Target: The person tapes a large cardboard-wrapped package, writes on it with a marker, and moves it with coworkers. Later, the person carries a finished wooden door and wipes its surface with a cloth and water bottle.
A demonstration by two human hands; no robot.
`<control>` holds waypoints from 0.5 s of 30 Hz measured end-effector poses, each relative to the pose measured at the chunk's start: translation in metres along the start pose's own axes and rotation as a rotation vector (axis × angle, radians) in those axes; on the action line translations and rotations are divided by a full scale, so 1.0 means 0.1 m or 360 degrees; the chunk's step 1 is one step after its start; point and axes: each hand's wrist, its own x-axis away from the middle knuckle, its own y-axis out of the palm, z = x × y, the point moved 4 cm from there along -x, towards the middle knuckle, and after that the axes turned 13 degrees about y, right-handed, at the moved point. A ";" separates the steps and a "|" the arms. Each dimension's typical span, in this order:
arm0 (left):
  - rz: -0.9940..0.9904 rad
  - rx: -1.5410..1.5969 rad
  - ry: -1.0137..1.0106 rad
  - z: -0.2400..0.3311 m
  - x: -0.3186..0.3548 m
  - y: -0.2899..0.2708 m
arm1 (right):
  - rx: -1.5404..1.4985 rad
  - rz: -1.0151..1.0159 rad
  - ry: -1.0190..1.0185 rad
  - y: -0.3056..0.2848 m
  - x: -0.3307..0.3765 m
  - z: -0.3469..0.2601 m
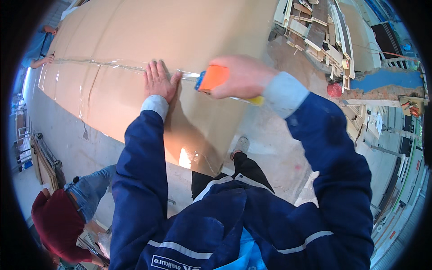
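Observation:
A long brown cardboard package (148,40) stretches across the upper part of the view, with a strip of clear tape (103,65) running along its top. My left hand (158,82) lies flat on the cardboard, fingers spread, pressing on the tape's near end. My right hand (238,76) grips an orange tape dispenser (211,78) with a blue edge, held at the package's right end, right beside my left hand. A yellow part (256,101) sticks out below my right wrist.
Another person's hand (45,59) rests on the far left end of the package. A person in a dark red top and jeans (67,211) crouches at lower left. Stacked wooden and white panel offcuts (315,31) lie upper right. Concrete floor (270,144) lies below.

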 end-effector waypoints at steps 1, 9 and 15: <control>-0.0006 -0.0014 0.0012 0.00 0.00 0.01 | -0.0033 -0.0085 -0.0061 -0.07 0.16 0.16; -0.0021 0.0030 -0.0014 0.01 0.01 0.00 | -0.0197 -0.0019 0.0178 -0.17 1.24 1.25; 0.0021 -0.0014 0.0020 -0.16 0.01 0.13 | -0.0175 -0.0001 0.0395 0.04 1.57 1.97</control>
